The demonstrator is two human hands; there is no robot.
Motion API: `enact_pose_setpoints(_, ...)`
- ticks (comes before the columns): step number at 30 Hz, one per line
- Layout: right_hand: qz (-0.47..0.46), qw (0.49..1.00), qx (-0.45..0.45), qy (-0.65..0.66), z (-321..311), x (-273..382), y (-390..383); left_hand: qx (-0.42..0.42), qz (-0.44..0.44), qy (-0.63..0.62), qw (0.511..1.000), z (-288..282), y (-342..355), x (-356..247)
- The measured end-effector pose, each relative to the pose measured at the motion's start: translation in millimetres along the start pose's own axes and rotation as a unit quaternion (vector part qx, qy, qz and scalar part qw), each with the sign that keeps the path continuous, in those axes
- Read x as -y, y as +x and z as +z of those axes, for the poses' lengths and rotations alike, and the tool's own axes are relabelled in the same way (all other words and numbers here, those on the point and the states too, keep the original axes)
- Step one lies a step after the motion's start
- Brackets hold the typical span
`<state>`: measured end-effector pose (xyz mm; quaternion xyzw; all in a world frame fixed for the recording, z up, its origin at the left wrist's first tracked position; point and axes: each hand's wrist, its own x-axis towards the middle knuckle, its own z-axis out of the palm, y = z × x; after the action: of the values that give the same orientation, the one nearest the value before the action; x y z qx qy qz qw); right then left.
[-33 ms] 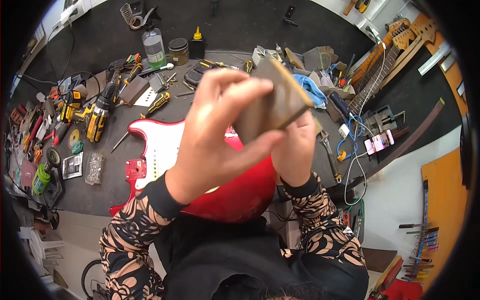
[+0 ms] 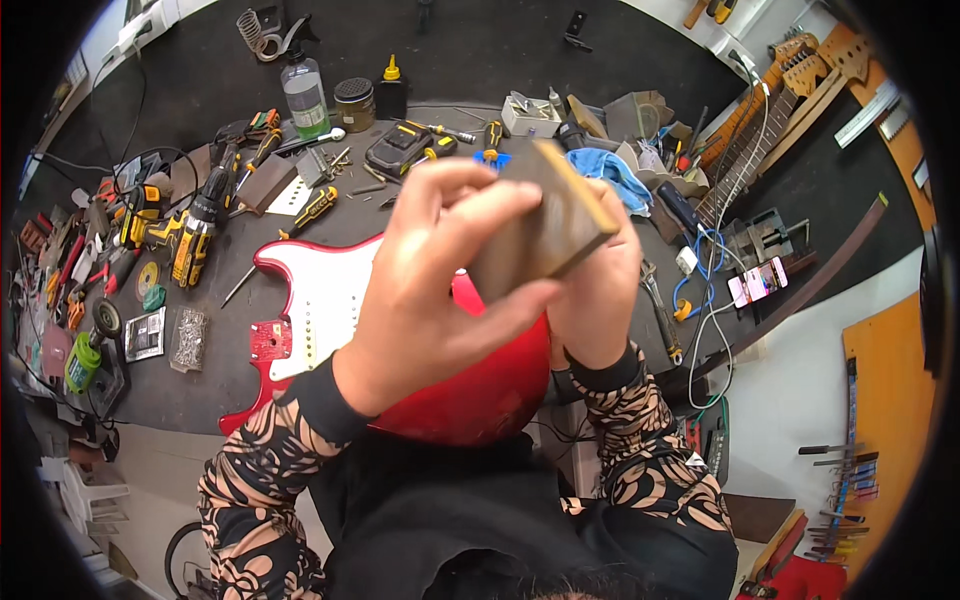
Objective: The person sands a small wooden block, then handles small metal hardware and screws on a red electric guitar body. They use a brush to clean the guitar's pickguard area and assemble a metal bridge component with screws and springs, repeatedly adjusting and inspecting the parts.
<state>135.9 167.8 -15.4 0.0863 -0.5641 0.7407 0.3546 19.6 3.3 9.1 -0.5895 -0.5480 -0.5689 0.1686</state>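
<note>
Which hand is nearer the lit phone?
Right. The right hand is to the left of the lit phone; the left hand is farther left, beyond the right one.

Along the far edge of the bench (image 2: pixel 185 395) stand a bottle of green liquid (image 2: pixel 309 105), a jar (image 2: pixel 354 108) and a small black bottle (image 2: pixel 393 94) with a yellow tip. Farther right along that edge are a white box (image 2: pixel 531 122) of small parts and a crumpled blue cloth (image 2: pixel 610 178). Toward the left edge lies a yellow and black drill (image 2: pixel 195 235), a screwdriver (image 2: pixel 312 210) to its right. Nearer the front left corner are a bag of screws (image 2: pixel 189 338) and a green grinder (image 2: pixel 82 362). A wrench (image 2: pixel 658 308) and a phone (image 2: pixel 759 282) lie toward the right edge.
</note>
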Motion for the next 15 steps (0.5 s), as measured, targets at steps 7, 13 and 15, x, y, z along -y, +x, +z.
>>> enact_pose_setpoints(7,0.015,0.997,-0.080,0.007,25.3,-3.0,-10.6,-0.003,-0.008,-0.005,1.000,0.9,6.6,1.4)
enact_pose_setpoints(13,-0.039,0.996,-0.015,0.074,7.7,4.3,11.9,0.002,-0.102,-0.018,0.995,-3.5,-28.7,11.0)
enact_pose_setpoints(15,-0.014,0.997,-0.010,0.082,10.3,2.2,6.4,-0.036,-0.123,-0.045,0.991,2.1,-20.7,12.3)
